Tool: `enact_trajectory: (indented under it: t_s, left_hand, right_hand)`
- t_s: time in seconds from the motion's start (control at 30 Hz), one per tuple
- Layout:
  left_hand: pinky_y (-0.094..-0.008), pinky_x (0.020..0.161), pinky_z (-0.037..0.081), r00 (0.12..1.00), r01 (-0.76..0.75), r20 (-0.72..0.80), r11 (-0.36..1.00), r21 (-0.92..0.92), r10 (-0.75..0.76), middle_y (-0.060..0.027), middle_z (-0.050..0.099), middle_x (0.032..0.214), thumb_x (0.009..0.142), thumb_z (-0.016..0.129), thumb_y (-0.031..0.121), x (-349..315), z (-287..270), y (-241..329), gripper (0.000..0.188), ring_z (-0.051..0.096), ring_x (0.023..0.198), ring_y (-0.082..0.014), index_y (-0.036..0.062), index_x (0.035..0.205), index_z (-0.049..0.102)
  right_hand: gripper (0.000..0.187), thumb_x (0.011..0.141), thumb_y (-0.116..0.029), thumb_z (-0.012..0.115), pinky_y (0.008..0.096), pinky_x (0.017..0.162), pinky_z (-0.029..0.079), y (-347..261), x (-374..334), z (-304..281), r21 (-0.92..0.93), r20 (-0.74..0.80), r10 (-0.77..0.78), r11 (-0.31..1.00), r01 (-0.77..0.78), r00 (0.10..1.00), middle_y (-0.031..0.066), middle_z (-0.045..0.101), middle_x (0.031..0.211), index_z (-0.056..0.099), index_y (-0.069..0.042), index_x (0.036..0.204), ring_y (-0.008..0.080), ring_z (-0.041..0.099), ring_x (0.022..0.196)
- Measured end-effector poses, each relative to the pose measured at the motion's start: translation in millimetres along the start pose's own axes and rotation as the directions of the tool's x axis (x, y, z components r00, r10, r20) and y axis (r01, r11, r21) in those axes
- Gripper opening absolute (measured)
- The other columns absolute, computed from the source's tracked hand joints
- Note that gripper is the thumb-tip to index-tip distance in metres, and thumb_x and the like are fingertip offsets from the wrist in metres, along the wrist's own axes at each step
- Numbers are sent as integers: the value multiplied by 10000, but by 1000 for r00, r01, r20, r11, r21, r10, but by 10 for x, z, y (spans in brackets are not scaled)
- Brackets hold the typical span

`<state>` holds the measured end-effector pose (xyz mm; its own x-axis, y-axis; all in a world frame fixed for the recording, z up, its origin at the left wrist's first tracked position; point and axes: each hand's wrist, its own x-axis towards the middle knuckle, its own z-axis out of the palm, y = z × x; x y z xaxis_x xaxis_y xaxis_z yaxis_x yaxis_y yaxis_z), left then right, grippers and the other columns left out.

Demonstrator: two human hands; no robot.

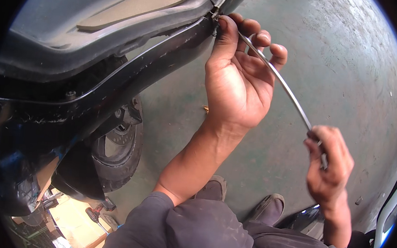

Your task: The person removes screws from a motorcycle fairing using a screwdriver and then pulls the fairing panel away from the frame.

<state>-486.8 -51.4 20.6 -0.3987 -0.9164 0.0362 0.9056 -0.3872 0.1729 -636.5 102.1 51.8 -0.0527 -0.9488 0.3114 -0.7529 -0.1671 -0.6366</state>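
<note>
1. Grey-sleeved forearms rise from the lower edge of the head view, above the person's dark trousers and two grey shoes (pixel 241 200) planted on the floor.
2. At lower right, the right hand (pixel 328 166) closes its grip around the near end of a long, thin metal rod (pixel 282 86), fingers curled tight on it with the thumb on top.
3. From that fist the rod runs up and to the left in a slight bow, crossing the open palm side of the left hand (pixel 238 76).
4. Left-hand fingers are loosely curled around the rod rather than clamped, while the thumb presses up at the point where the rod's far tip meets the black body panel (pixel 119 80) of a scooter.
5. That tip sits at the seam where the black panel's edge joins a grey panel (pixel 100 22) above it.
6. Below the panel, at left, a black tyre (pixel 119 153) stands on the floor.
7. In the lower left corner, a red-handled tool (pixel 95 212) lies near pieces of cardboard (pixel 72 223).
8. Beyond the hands, the green-painted concrete floor (pixel 338 69) spreads out, scuffed and worn.
</note>
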Motion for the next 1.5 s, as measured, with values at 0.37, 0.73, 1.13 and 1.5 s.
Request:
enact_trajectory:
  t_s: [0.37, 0.73, 1.13, 1.5]
  left_hand:
    - [-453, 1072, 437, 997, -74, 17, 989, 129, 72, -3, 654, 1117, 995, 541, 249, -43, -1, 21, 225, 600, 1074, -153, 90, 1143, 599]
    - [-472, 1060, 414, 999, -50, -12, 999, -8, 50, -27, 685, 1045, 1002, 530, 228, 19, -13, -2, 204, 616, 1055, -157, 89, 1126, 612]
    - [-415, 788, 484, 986, -37, -142, 941, 337, 90, -66, 598, 817, 1005, 385, 267, -225, -339, -102, 247, 556, 794, -204, 88, 935, 540]
    - [-255, 632, 455, 927, 312, -188, 388, 867, -325, -33, 537, 813, 854, 531, 36, -875, -790, -585, 253, 518, 712, -105, -46, 1083, 601]
  right_hand:
    - [263, 770, 124, 606, 337, 642, 480, 129, 563, -281, 147, 343, 162, 964, -223, 925, 134, 602, 807, 665, 17, 1003, 239, 650, 744]
    - [239, 807, 112, 576, 428, 690, 485, 171, 582, -73, 158, 387, 381, 870, -467, 840, 186, 616, 814, 585, 14, 1025, 357, 631, 733]
    - [266, 899, 58, 509, 414, 608, 522, 84, -568, 303, 171, 599, 484, 701, -692, 638, 217, 636, 735, 490, 25, 1162, 323, 667, 635]
    - [354, 997, -248, 517, 391, 757, 514, 845, -596, 628, 220, 319, 626, 682, -698, 712, 188, 630, 962, 540, 58, 1174, 294, 627, 836]
